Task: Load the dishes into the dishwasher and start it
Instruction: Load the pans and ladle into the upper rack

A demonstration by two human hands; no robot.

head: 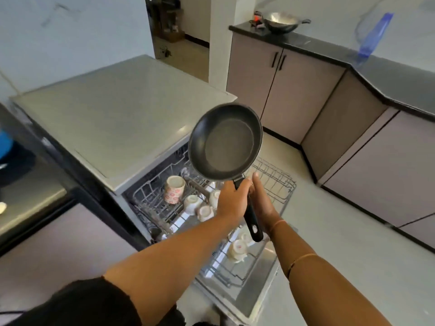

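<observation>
A black non-stick frying pan (226, 142) hangs in the air above the open dishwasher, tilted with its inside facing me. My left hand (231, 200) is closed around the upper part of its black handle. My right hand (263, 203) lies flat against the handle's right side, fingers straight and pointing up. Below, the upper wire rack (280, 182) is pulled out and holds a patterned cup (174, 189) and several white cups (202, 205). Another white cup (237, 250) lies in the lower rack over the open door (261, 285).
The dishwasher's grey top (113, 114) spreads to the left. A dark counter (388, 71) with beige cabinets runs along the right, bearing a steel wok (282, 21) and a blue-edged plastic item (374, 36). Pale floor (341, 231) lies to the right of the door.
</observation>
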